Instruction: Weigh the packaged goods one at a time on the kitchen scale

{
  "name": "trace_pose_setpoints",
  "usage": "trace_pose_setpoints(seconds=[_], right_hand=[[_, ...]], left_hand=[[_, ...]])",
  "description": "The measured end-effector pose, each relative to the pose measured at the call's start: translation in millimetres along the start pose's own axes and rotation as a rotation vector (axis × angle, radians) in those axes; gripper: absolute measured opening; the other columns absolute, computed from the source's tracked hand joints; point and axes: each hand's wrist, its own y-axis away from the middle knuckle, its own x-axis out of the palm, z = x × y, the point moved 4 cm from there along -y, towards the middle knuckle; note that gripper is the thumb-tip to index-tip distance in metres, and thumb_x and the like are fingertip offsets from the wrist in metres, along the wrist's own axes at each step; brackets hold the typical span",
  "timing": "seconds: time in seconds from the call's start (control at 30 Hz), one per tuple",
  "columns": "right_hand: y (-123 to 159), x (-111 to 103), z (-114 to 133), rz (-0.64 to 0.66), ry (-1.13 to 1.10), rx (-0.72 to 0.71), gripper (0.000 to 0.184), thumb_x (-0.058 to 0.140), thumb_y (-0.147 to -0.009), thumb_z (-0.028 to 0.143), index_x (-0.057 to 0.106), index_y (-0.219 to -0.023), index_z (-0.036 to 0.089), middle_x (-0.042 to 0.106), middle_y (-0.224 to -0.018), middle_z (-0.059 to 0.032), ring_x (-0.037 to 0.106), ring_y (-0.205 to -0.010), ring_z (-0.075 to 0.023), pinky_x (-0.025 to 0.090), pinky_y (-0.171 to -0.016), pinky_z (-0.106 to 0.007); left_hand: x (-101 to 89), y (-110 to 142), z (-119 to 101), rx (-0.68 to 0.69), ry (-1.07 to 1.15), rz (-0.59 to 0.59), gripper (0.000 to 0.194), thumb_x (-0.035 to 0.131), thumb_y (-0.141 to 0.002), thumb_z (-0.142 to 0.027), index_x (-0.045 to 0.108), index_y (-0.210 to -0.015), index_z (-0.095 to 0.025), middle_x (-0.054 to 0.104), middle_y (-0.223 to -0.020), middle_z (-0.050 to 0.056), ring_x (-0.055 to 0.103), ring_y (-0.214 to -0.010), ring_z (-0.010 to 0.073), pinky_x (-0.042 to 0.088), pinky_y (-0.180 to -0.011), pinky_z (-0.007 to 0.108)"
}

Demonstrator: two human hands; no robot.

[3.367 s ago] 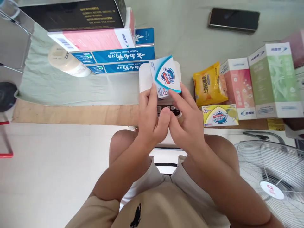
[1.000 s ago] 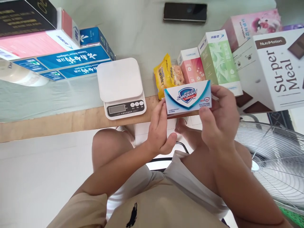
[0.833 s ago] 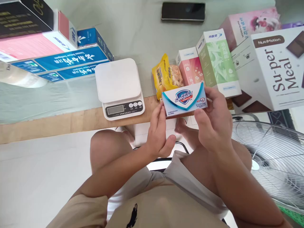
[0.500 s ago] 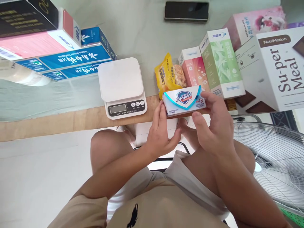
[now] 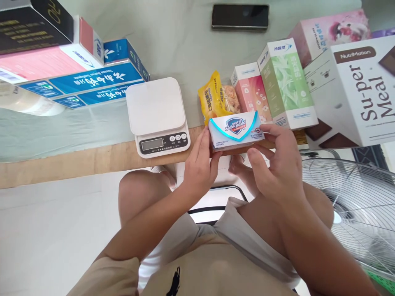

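A white and blue Safeguard soap box (image 5: 235,130) is between my hands at the table's front edge, its printed face up. My left hand (image 5: 201,162) holds its left end, with the fingers along the side and the thumb at the lower corner. Around its right end are the fingers of my right hand (image 5: 277,158), the thumb just below the box. Right behind it lie a yellow snack packet (image 5: 212,98) and a pink box (image 5: 251,90). To the left of my left hand stands a white kitchen scale (image 5: 156,109) with a bare platform and a blank display.
Blue toothpaste boxes (image 5: 95,78), a pink and white box (image 5: 46,61) and a black box (image 5: 33,26) are stacked at left. A green box (image 5: 288,82) and a NutriMotion box (image 5: 367,90) stand at right. A phone (image 5: 240,17) lies farther back. Below right is a fan (image 5: 364,205).
My left thumb has come up against the soap box's lower corner. My right fingers have shifted slightly down around its right end. The box has barely moved.
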Motion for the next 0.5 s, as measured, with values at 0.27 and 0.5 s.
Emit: trace_pose_setpoints(seconds=[0.27,0.5], right_hand=[[1.2,3.5,2.5,-0.009,-0.012,-0.053,0.042,0.065,-0.093,0.032,0.056,-0.134,0.024,0.063,-0.128,-0.0122,0.068,-0.115,-0.0244,0.07,-0.088,-0.046],[-1.9,-6.6,19.3,-0.175,0.183,-0.206,0.037,0.064,-0.09,0.033,0.06,-0.127,0.028,0.063,-0.11,-0.0127,0.062,-0.104,-0.0296,0.064,-0.076,-0.049]], left_hand=[[2.1,-3.3,-1.1,-0.015,-0.024,-0.019,0.065,0.049,-0.108,-0.022,0.027,-0.169,-0.019,0.058,-0.16,0.02,0.06,-0.148,0.0283,0.06,-0.116,0.041],[-8.2,-5.9,-13.7,0.075,-0.074,-0.188,0.072,0.059,-0.101,-0.037,0.031,-0.164,-0.015,0.053,-0.153,0.025,0.055,-0.147,0.0332,0.056,-0.116,0.048]])
